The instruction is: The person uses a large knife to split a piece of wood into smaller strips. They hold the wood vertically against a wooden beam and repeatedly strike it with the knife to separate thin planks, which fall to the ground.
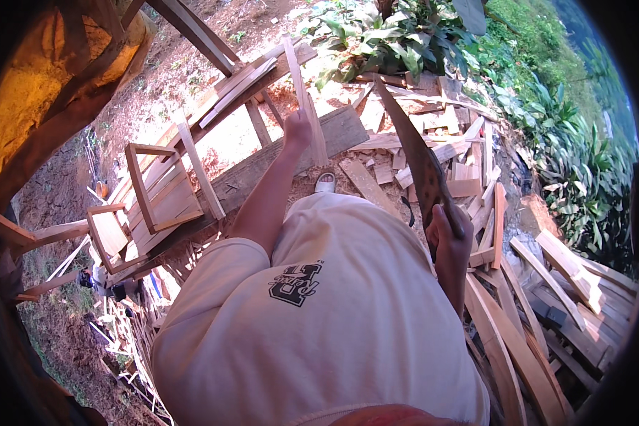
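My left hand (297, 130) is closed around a narrow wooden strip (292, 65), which stands up across the workbench at its far end. My right hand (450, 233) grips a handsaw by its handle, off to the right at waist height. The long, dark, tapering blade of the handsaw (413, 140) points away and upward, apart from the strip. Beneath my left arm runs the bench plank (252, 170), with a thick board end jutting out to its right.
Wooden frames (149, 186) and thin slats (238, 92) rest along the bench to the left. Offcuts (383, 172) litter the ground beyond my foot (325, 182). Long boards (508, 341) are stacked at right, near leafy plants (575, 177). Timber posts (192, 32) rise at the upper left.
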The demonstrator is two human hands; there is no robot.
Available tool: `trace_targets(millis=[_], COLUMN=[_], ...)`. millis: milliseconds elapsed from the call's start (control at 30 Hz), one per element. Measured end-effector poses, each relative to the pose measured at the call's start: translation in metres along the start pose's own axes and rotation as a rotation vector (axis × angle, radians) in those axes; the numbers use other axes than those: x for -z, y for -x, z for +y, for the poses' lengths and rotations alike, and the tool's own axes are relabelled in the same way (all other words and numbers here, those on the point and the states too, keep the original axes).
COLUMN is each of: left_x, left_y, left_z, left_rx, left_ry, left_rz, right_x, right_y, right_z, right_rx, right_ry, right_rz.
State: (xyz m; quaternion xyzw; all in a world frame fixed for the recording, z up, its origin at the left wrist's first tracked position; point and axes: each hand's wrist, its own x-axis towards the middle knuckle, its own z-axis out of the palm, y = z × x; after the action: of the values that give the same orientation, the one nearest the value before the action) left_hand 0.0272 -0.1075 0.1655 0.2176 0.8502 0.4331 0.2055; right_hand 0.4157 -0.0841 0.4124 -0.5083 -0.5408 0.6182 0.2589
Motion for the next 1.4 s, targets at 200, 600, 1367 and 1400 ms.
trace_targets(millis=[200, 600, 1367, 1400], left_x=[-0.019, -0.087, -0.024, -0.022], left_y=[-0.009, -0.039, 0.067, 0.058], left_z=[-0.025, -0.05, 0.096, 0.087], left_rx=[0.149, 0.172, -0.242, -0.277], left_ry=[-0.054, 0.106, 0.815, 0.759], left_rz=[-0.025, 0.117, -0.27, -0.281], right_x=[-0.01, -0.034, -0.037, -0.039], right_y=[0.0, 0.021, -0.067, -0.068], right_z=[0.002, -0.005, 0.03, 0.031], right_rx=[-0.047, -0.176, -0.111, -0.125], right_ry=[0.092, 0.195, -0.397, -0.396], right_rz=[0.022, 0.179, 0.351, 0.332])
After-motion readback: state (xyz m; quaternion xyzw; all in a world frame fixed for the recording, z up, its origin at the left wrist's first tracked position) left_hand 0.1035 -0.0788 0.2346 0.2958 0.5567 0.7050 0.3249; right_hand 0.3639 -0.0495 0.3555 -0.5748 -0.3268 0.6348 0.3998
